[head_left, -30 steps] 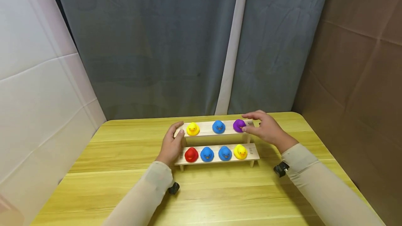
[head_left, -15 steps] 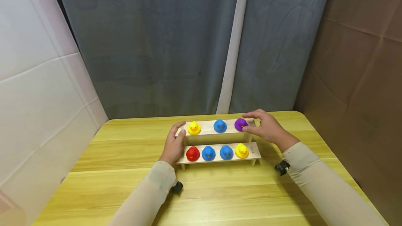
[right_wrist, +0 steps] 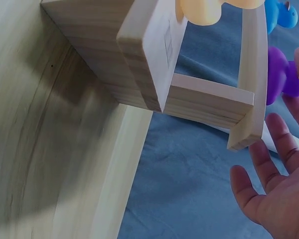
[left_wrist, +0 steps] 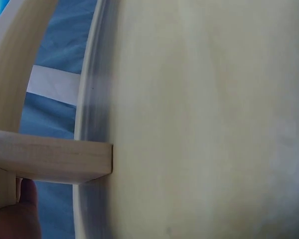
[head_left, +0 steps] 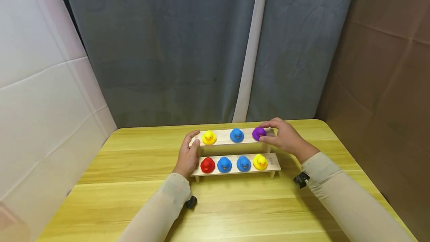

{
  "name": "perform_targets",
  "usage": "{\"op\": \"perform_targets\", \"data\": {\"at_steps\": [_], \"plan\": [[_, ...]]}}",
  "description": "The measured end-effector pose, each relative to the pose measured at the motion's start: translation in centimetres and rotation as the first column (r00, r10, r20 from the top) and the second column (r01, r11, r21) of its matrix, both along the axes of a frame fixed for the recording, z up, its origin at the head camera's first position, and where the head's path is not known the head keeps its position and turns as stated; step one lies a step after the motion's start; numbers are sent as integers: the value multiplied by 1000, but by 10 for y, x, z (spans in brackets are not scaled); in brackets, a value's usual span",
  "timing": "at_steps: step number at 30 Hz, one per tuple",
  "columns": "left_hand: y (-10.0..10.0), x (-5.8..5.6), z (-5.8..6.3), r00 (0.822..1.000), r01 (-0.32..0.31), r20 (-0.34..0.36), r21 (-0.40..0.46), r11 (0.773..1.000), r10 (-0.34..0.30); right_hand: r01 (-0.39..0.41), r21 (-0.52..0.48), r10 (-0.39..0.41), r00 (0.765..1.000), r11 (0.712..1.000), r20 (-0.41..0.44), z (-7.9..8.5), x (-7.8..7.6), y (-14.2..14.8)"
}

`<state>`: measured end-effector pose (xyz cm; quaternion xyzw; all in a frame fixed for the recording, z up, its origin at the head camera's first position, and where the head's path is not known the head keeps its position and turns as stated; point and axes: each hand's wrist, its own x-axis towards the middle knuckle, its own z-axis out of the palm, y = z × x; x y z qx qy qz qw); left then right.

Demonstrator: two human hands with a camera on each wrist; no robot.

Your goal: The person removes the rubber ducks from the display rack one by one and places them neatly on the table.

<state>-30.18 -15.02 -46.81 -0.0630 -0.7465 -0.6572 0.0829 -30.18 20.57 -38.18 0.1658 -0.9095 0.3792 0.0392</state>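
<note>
A two-tier wooden stand (head_left: 220, 142) bears small rubber ducks. My left hand (head_left: 188, 156) grips its left end, thumb in front and fingers along the upper board's end; in the left wrist view a finger (left_wrist: 29, 194) shows behind the wood. My right hand (head_left: 285, 137) pinches the purple duck (head_left: 259, 133) at the upper board's right end between thumb and finger, with its other fingers spread in the right wrist view. Also on the upper board sit a yellow duck (head_left: 209, 137) and a blue duck (head_left: 237, 135).
Along the lower board (head_left: 215, 173) stand a red duck (head_left: 208, 165), two blue ducks, one being the left blue duck (head_left: 224, 164), and a yellow duck (head_left: 260, 162). The stand is on a wooden table (head_left: 134, 182), with a grey curtain (head_left: 161, 66) behind it.
The head view has shifted slightly, so the stand and ducks appear a little further right. My right fingers sit slightly further over the purple duck; my left hand keeps its place on the stand.
</note>
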Motion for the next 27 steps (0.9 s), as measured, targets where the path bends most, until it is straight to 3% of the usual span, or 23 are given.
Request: {"op": "perform_targets", "data": {"at_steps": [15,27], "plan": [[-1,3,1,1000,-11,8,-21,1000,11,26,-47,-27,1000,999,-6,2,5,1],[-1,6,3,1000,-7,13,-15,1000,7,43,-20,-43,999,999,-18,9,17,8]]}}
